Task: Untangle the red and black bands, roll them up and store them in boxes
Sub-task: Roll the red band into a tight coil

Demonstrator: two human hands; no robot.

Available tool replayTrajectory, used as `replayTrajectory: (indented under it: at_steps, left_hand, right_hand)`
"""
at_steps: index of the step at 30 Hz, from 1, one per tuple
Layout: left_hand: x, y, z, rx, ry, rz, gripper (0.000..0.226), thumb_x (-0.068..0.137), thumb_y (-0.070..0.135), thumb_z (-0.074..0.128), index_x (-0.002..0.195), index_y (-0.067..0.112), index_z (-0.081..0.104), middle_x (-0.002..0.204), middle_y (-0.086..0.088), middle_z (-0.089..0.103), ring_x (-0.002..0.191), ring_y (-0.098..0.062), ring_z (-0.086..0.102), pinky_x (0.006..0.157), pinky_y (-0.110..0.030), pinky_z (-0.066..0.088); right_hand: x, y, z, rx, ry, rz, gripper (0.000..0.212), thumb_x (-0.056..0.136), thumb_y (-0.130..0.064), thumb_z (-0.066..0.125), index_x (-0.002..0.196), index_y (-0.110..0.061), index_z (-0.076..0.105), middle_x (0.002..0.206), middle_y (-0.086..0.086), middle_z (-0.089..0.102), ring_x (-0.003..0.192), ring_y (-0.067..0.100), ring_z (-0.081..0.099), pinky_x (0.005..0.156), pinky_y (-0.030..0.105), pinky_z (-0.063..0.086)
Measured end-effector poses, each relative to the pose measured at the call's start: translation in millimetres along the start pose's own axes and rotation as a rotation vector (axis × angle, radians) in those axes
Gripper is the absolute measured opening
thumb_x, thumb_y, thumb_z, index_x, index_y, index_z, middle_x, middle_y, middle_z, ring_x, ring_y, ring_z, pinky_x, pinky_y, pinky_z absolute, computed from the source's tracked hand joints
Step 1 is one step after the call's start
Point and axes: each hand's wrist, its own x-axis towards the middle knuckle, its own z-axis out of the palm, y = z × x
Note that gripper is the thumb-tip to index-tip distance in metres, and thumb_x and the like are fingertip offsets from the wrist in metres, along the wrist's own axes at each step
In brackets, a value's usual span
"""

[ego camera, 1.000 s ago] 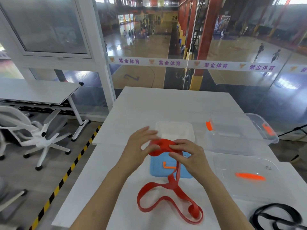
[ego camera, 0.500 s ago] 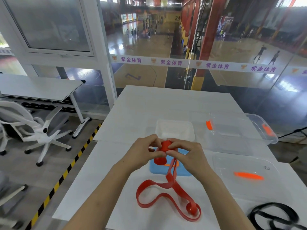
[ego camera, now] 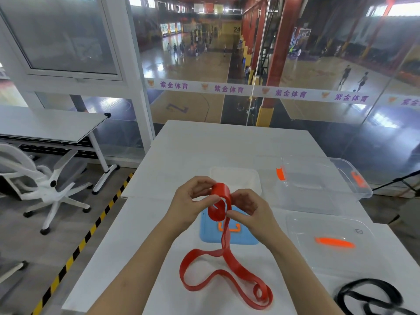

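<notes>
- White table (ego camera: pixel 227 144): work surface; all task items sit on its near half.
- Clear box (ego camera: pixel 306 201), far right, lid off; its clear lid (ego camera: pixel 327 228) lies just nearer.
- Red band (ego camera: pixel 221 191): one end raised over a blue lid (ego camera: pixel 241 237) as a small loose coil, the long tail looping on the near table.
- Black band (ego camera: pixel 368 283): near right corner, well apart; blurred, possibly still twisted.
- Rolling step: keep tension on the tail, turn the coil flat and edge-aligned, or it telescopes.
- Left hand (ego camera: pixel 191 205): fingers curled, pinching the coil's top.
- Right hand (ego camera: pixel 252 212): thumb and forefinger pinch the strand just below the coil.
</notes>
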Motion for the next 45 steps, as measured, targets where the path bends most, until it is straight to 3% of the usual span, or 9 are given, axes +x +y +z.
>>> replayTrajectory:
  at_steps: [9,12,18,30,33,36,40,43,45]
  left_hand:
    - [9.8,-1.5,4.3,-0.177,0.131,-0.033,0.03,0.088,0.008,0.081,0.111,0.025,0.07,0.11,-0.001,0.079,0.11,-0.021,0.074,0.089,-0.049,0.064]
    - [9.9,2.5,9.9,-0.263,0.15,-0.024,0.035,0.082,0.023,0.084,0.114,0.024,0.069,0.111,-0.005,0.079,0.108,-0.026,0.075,0.085,-0.044,0.065]
    - [16.4,8.3,14.5,-0.471,0.213,-0.084,0.027,0.096,0.005,0.069,0.118,0.021,0.065,0.11,-0.002,0.08,0.106,-0.023,0.077,0.083,-0.041,0.065]
    - [14.4,1.1,21.9,-0.718,0.207,-0.105,0.03,0.094,0.013,0.066,0.123,0.021,0.064,0.118,-0.004,0.075,0.111,-0.021,0.074,0.084,-0.038,0.064]
    - [13.5,-6.4,10.2,-0.539,0.077,-0.108,0.034,0.101,0.011,0.063,0.131,0.025,0.063,0.124,0.002,0.074,0.118,-0.02,0.072,0.089,-0.038,0.063]
    - [16.4,-18.0,-15.7,-0.119,-0.123,-0.031,0.042,0.099,0.017,0.069,0.135,0.037,0.062,0.133,0.017,0.069,0.129,-0.005,0.063,0.103,-0.032,0.057]
    - [18.6,-10.1,-25.8,0.215,-0.23,-0.014,0.053,0.089,0.031,0.082,0.134,0.05,0.061,0.138,0.035,0.055,0.127,0.007,0.055,0.103,-0.015,0.046]
    - [19.0,-0.5,-14.2,0.64,-0.391,0.069,0.051,0.089,0.046,0.077,0.137,0.043,0.061,0.128,0.023,0.066,0.114,-0.004,0.06,0.101,-0.03,0.053]
    - [17.0,5.7,-10.1,0.722,-0.409,0.11,0.043,0.089,0.05,0.073,0.129,0.041,0.064,0.115,0.018,0.07,0.102,-0.008,0.062,0.094,-0.038,0.056]
  right_hand:
    - [4.9,3.0,11.6,0.128,0.191,-0.007,0.023,0.083,-0.006,0.087,0.101,-0.014,0.075,0.098,-0.003,0.081,0.097,0.02,0.079,0.092,0.033,0.064]
    - [6.6,3.5,14.6,0.159,0.241,-0.002,0.023,0.082,-0.004,0.087,0.1,-0.013,0.076,0.099,-0.001,0.081,0.097,0.023,0.079,0.092,0.035,0.064]
    - [3.2,2.2,14.2,0.151,0.244,0.003,0.03,0.081,-0.007,0.088,0.105,-0.019,0.074,0.1,-0.005,0.08,0.098,0.021,0.078,0.09,0.025,0.062]
    - [5.9,-12.0,27.4,0.269,0.393,0.047,0.036,0.082,0.0,0.086,0.106,-0.021,0.07,0.096,-0.015,0.08,0.094,0.01,0.079,0.081,0.013,0.059]
    - [5.6,-12.4,19.1,0.211,0.391,0.046,0.036,0.079,-0.003,0.089,0.103,-0.022,0.071,0.096,-0.009,0.08,0.093,0.013,0.079,0.086,0.02,0.062]
    - [5.5,-13.6,1.4,0.095,0.289,0.06,0.045,0.074,-0.009,0.095,0.107,-0.025,0.067,0.097,-0.002,0.082,0.094,0.016,0.08,0.091,0.03,0.063]
    - [6.9,-21.5,-7.9,-0.293,0.063,0.04,0.055,0.073,-0.027,0.097,0.113,-0.034,0.059,0.106,-0.009,0.08,0.106,0.002,0.075,0.096,0.017,0.057]
    - [5.0,-26.7,-4.2,-0.381,-0.043,0.029,0.052,0.076,-0.031,0.095,0.112,-0.035,0.058,0.108,-0.012,0.077,0.102,-0.007,0.069,0.086,0.004,0.051]
    - [4.1,-26.9,-4.4,-0.369,-0.041,0.008,0.048,0.076,-0.029,0.095,0.109,-0.032,0.059,0.103,-0.015,0.077,0.098,-0.013,0.069,0.086,0.003,0.05]
